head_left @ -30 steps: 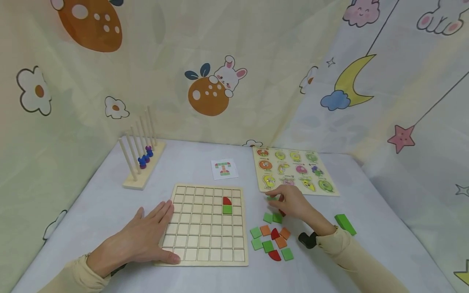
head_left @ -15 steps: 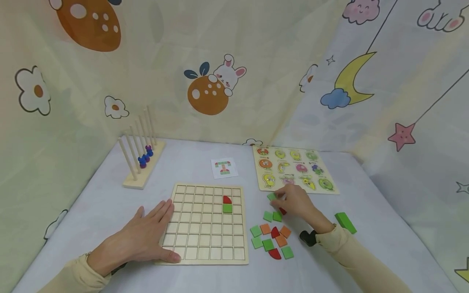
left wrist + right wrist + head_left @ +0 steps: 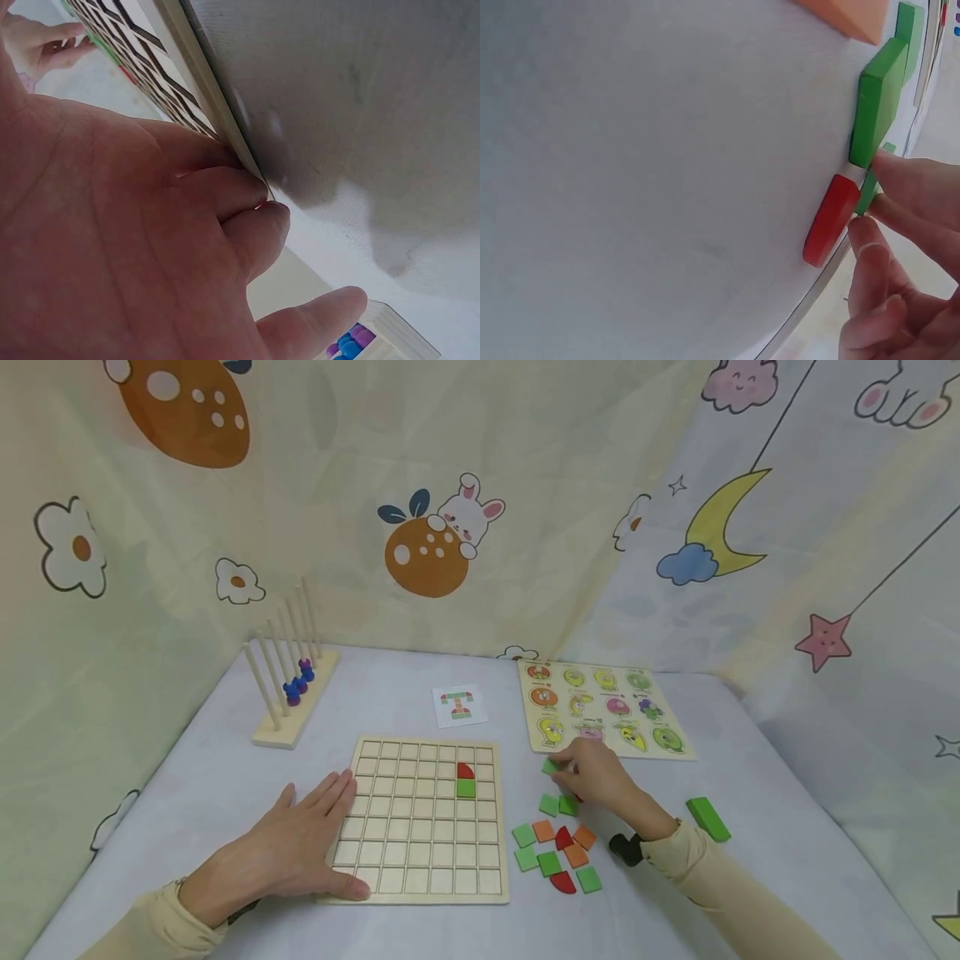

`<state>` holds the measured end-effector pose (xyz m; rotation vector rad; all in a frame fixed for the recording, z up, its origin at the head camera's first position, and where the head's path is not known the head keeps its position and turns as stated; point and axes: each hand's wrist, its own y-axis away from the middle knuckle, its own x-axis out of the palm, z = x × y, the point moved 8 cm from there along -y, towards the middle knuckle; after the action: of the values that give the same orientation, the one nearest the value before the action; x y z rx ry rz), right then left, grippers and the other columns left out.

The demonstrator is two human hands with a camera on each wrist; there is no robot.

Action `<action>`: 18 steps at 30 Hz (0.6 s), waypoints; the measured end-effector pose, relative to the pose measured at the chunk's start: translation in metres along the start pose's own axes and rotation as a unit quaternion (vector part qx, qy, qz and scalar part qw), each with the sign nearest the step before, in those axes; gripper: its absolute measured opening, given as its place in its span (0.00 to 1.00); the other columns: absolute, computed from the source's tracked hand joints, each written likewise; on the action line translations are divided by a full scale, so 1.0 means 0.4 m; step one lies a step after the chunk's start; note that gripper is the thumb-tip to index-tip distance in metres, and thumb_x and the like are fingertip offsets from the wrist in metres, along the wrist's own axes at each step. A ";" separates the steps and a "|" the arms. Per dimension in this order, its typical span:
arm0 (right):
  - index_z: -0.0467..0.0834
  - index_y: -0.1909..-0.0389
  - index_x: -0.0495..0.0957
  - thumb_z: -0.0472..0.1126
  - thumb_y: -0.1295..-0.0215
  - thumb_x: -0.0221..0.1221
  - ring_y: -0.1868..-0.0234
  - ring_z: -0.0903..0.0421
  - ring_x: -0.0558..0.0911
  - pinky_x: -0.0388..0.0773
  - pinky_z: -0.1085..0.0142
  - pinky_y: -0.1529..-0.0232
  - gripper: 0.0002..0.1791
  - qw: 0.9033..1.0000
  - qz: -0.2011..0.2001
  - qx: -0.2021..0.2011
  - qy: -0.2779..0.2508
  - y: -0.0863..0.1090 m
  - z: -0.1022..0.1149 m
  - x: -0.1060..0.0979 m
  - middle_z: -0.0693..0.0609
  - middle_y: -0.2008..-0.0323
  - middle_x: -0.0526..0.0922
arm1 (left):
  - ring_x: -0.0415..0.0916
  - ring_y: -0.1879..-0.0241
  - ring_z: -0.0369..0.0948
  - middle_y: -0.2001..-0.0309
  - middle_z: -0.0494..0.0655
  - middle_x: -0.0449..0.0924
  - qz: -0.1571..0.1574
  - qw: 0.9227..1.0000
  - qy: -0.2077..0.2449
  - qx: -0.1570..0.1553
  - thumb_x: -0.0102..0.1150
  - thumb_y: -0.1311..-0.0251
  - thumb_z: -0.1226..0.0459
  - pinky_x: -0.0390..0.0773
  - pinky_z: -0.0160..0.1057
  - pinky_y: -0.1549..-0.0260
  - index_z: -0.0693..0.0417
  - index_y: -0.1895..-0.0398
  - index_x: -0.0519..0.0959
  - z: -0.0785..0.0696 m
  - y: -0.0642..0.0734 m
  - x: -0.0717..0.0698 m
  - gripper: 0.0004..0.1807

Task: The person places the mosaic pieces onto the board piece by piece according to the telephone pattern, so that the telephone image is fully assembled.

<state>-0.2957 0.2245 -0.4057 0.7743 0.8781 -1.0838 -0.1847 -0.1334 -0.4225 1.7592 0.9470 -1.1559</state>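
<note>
My left hand [image 3: 288,839] lies flat with straight fingers along the left edge of the wooden grid board [image 3: 420,852], its thumb on the front left corner. In the left wrist view the fingertips press against the board's side [image 3: 214,105]. A red quarter-circle tile [image 3: 465,771] sits in one cell, directly behind a green square tile [image 3: 466,788]. Right of the board, my right hand [image 3: 596,772] pinches a light green square tile [image 3: 868,191] by its edge, low over the table. A red tile [image 3: 831,221] lies beside these fingers, mostly covered by the hand in the head view.
Several loose green, orange and red tiles [image 3: 549,863] lie right of the board. Behind it is a pattern card [image 3: 459,706]. A fruit puzzle board [image 3: 600,710] lies at the back right, a peg stand [image 3: 296,702] with beads at the back left. A green block [image 3: 708,819] lies far right.
The light green tile at my right fingertips has shifted slightly left, and more of it now shows past the fingers than one second ago. My left hand has stayed in place.
</note>
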 end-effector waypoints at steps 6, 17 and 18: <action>0.34 0.44 0.84 0.31 0.38 0.68 0.79 0.61 0.74 0.72 0.70 0.78 0.20 0.999 -0.006 -0.038 0.006 0.002 0.014 0.001 0.40 0.53 0.84 | 0.50 0.20 0.63 0.18 0.65 0.48 0.001 1.000 -0.001 -0.001 0.60 0.68 0.17 0.48 0.81 0.35 0.69 0.20 0.52 0.002 -0.001 0.003 0.82; 0.35 0.43 0.83 0.33 0.36 0.68 0.69 0.59 0.73 0.72 0.70 0.73 0.20 0.998 0.009 -0.053 0.019 0.005 0.038 0.008 0.46 0.60 0.84 | 0.49 0.19 0.62 0.18 0.65 0.47 0.003 1.000 0.002 0.001 0.59 0.67 0.17 0.48 0.81 0.34 0.69 0.20 0.51 0.001 0.001 0.004 0.81; 0.36 0.43 0.83 0.34 0.35 0.68 0.69 0.59 0.73 0.72 0.70 0.73 0.20 0.998 0.008 -0.052 0.020 0.005 0.041 0.008 0.46 0.61 0.84 | 0.49 0.20 0.62 0.18 0.65 0.47 0.002 1.000 0.002 0.002 0.59 0.67 0.17 0.48 0.81 0.34 0.69 0.20 0.51 0.000 0.001 0.004 0.81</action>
<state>-0.2895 0.2096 -0.4010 0.7172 0.9538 -1.0022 -0.1839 -0.1335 -0.4237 1.7660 0.9443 -1.1520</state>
